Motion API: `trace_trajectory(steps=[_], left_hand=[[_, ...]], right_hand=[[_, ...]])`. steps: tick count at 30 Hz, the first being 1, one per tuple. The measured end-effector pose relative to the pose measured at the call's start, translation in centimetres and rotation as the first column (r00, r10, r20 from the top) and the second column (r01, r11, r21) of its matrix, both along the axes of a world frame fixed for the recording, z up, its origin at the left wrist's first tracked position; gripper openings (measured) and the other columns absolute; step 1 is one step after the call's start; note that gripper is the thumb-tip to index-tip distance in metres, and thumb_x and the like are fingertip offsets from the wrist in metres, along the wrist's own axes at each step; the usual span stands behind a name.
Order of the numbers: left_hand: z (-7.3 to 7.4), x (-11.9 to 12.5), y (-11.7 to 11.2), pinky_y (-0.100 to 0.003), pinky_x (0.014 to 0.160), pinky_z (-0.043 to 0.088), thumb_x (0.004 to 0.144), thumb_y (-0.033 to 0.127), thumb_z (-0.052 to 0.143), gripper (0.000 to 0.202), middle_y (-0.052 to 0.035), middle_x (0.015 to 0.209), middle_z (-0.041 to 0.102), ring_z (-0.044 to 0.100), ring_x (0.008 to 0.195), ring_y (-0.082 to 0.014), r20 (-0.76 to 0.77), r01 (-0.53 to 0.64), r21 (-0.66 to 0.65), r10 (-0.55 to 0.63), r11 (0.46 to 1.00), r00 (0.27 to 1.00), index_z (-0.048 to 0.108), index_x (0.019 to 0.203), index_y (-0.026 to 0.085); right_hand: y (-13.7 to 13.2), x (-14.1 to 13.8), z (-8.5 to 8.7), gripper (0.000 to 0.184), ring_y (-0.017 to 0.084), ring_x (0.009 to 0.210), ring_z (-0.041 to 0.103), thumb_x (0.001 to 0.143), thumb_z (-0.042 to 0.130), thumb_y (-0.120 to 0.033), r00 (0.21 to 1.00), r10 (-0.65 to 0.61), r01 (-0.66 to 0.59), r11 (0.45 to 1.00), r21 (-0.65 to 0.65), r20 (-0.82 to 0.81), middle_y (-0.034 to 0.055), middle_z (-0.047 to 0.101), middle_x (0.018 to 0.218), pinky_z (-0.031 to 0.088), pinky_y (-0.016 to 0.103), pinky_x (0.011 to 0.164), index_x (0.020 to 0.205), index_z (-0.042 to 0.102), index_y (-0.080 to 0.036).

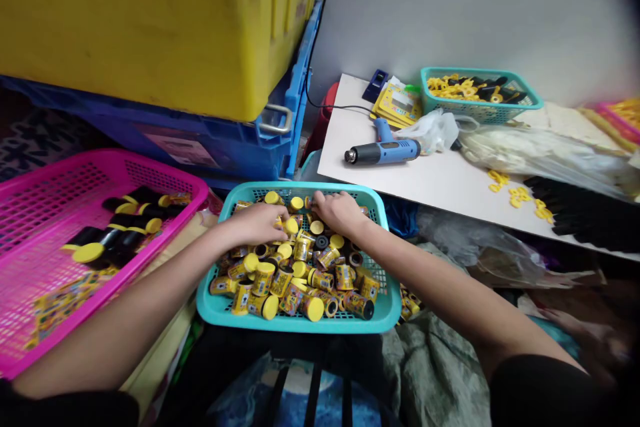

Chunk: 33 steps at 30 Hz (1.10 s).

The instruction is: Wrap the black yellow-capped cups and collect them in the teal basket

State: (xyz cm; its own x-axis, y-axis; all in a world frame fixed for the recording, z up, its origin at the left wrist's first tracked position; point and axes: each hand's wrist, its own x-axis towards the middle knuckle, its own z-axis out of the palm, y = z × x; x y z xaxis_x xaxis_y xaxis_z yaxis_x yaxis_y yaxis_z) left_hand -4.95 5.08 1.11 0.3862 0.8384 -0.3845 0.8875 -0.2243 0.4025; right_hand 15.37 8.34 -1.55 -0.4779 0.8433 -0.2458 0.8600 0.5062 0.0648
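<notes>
A turquoise plastic basket [295, 325] stands in front of me, heaped with small printed cylinders [303, 248], some with yellow caps and others with black ends. My left hand [260, 223] reaches over its left side, fingers bent around the far-left part of the heap beside a yellow cap [291, 226]. Near the far rim, my right hand [340, 211] has its fingers curled down among the cylinders, next to a small piece by its fingertips. What either hand grips is hidden by the fingers and the heap.
At left, a pink basket [175, 180] holds black cylinders and patterned pieces. Stacked yellow [150, 27] and blue crates [220, 147] rise behind. On the white table [345, 113] lie a heat gun [385, 150], a second turquoise basket [480, 110], plastic bags and yellow parts [520, 196].
</notes>
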Motion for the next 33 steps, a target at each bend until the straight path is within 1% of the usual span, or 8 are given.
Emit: trace_trajectory(steps=[3, 6, 11, 14, 20, 24, 27, 33], left_hand=[[2.1, -1.2, 0.7, -0.026, 0.064, 0.048, 0.075, 0.045, 0.063, 0.041, -0.0030, 0.087, 0.071, 0.065, 0.074, -0.0184, 0.230, -0.196, -0.070, 0.207, 0.978, 0.951, 0.064, 0.106, 0.018], [4.5, -0.6, 1.0, -0.024, 0.051, 0.042, 0.074, 0.050, 0.065, 0.042, 0.0008, 0.065, 0.064, 0.055, 0.054, -0.0131, 0.415, -0.288, -0.215, 0.355, 0.933, 0.838, 0.065, 0.099, 0.016], [6.8, 7.6, 0.4, -0.024, 0.053, 0.043, 0.068, 0.047, 0.073, 0.044, -0.0043, 0.079, 0.069, 0.058, 0.058, -0.0120, 0.580, 0.036, -0.336, 0.177, 0.941, 0.795, 0.064, 0.096, 0.015], [7.4, 15.2, -1.3, -0.028, 0.062, 0.050, 0.072, 0.048, 0.068, 0.064, -0.0113, 0.104, 0.070, 0.065, 0.075, -0.0174, 0.636, 0.324, -0.353, -0.029, 0.877, 0.771, 0.054, 0.124, 0.013], [8.8, 20.2, -3.6, -0.034, 0.091, 0.047, 0.083, 0.052, 0.058, 0.068, -0.0153, 0.132, 0.059, 0.059, 0.113, -0.0272, 0.460, 0.659, -0.106, -0.551, 0.744, 0.696, 0.048, 0.137, 0.011], [7.2, 12.1, -2.0, -0.038, 0.080, 0.049, 0.086, 0.041, 0.051, 0.033, -0.0099, 0.105, 0.072, 0.066, 0.095, -0.0275, 0.084, 0.381, -0.041, -0.377, 0.924, 0.922, 0.070, 0.104, 0.021], [4.4, 5.5, -1.2, -0.044, 0.083, 0.049, 0.079, 0.029, 0.057, 0.036, -0.0179, 0.115, 0.067, 0.061, 0.107, -0.0362, -0.340, 0.170, 0.016, -0.154, 0.985, 0.928, 0.068, 0.112, 0.020], [0.2, 1.7, -1.5, -0.045, 0.083, 0.050, 0.074, 0.027, 0.058, 0.053, -0.0242, 0.115, 0.065, 0.063, 0.103, -0.0377, -0.392, 0.089, 0.009, -0.078, 0.996, 0.917, 0.057, 0.124, 0.011]], right_hand=[[-0.2, 1.5, 2.1, 0.048, 0.012, 0.082, 0.055, 0.098, 0.033, -0.052, 0.965, -0.140, 0.133, 0.990, -0.047, -0.224, 0.0104, 0.059, 0.095, 0.040, 0.021, 0.078, 0.122, 0.049, -0.013], [-2.5, 4.8, 4.5, 0.054, 0.004, 0.067, 0.051, 0.093, 0.040, -0.061, 0.668, -0.336, 0.236, 0.942, -0.239, -0.664, 0.0066, 0.059, 0.090, 0.037, 0.013, 0.064, 0.112, 0.051, -0.012], [-9.6, 14.5, 5.0, 0.067, 0.001, 0.053, 0.048, 0.072, 0.064, -0.062, 0.039, -0.511, 0.462, 0.771, -0.438, -0.859, 0.0052, 0.059, 0.092, 0.038, 0.013, 0.049, 0.113, 0.046, -0.012], [-13.5, 20.5, 2.5, 0.077, 0.002, 0.054, 0.048, 0.067, 0.061, -0.067, -0.100, -0.559, 0.647, 0.592, -0.481, -0.823, 0.0077, 0.058, 0.106, 0.039, 0.015, 0.049, 0.122, 0.047, -0.014], [-15.2, 25.6, 0.6, 0.065, 0.016, 0.107, 0.055, 0.073, 0.046, -0.066, 0.183, -0.752, 0.856, 0.438, -0.273, -0.634, 0.0068, 0.058, 0.114, 0.048, 0.023, 0.090, 0.109, 0.065, -0.015], [-11.6, 19.0, 3.3, 0.060, 0.013, 0.104, 0.056, 0.085, 0.042, -0.064, 0.410, -0.531, 0.713, 0.694, -0.103, -0.742, 0.0068, 0.057, 0.116, 0.047, 0.026, 0.094, 0.116, 0.062, -0.017], [-7.3, 10.4, 4.1, 0.042, 0.012, 0.116, 0.050, 0.095, 0.040, -0.042, 0.769, -0.212, 0.224, 0.973, -0.056, -0.604, 0.0074, 0.052, 0.124, 0.043, 0.027, 0.104, 0.124, 0.058, -0.018], [0.0, -0.7, 0.9, 0.039, 0.018, 0.120, 0.048, 0.095, 0.035, -0.021, 0.993, 0.115, -0.116, 0.962, -0.249, -0.021, 0.0109, 0.045, 0.128, 0.043, 0.034, 0.104, 0.129, 0.053, -0.018]])
